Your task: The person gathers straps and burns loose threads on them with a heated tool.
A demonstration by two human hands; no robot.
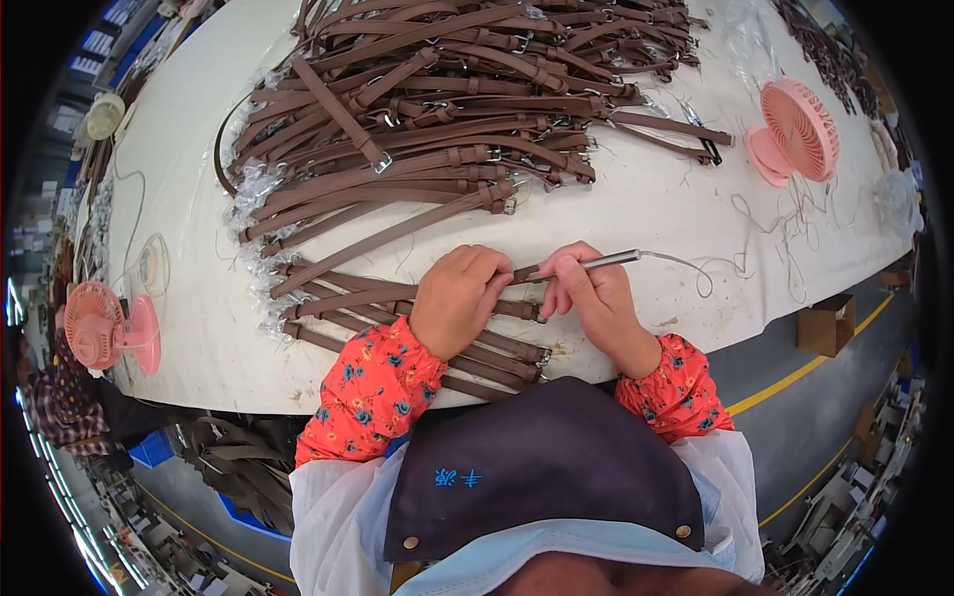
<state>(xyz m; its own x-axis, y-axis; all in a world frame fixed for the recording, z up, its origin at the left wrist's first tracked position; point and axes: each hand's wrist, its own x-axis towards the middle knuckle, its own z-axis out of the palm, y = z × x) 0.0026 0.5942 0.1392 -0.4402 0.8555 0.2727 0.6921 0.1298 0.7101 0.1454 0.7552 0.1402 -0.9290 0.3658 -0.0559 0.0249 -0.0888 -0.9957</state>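
Note:
My left hand [459, 303] is closed on a brown leather strap [348, 301], which runs out to its left across the table. My right hand [594, 306] grips a slim silver pen-shaped tool [614, 259] with a thin cable [696, 270] leaving its back end. The tool's front end points at the strap between my two hands; whether they touch cannot be made out. Beneath my hands lie several more brown straps with metal buckles [542, 356].
A big heap of buckled brown straps [437, 109] covers the far middle of the white table [636, 223]. Pink fans stand at the right [800, 129] and left [94, 326]. Crumpled clear plastic [260, 194] edges the heap. A cardboard box [825, 326] sits on the floor at right.

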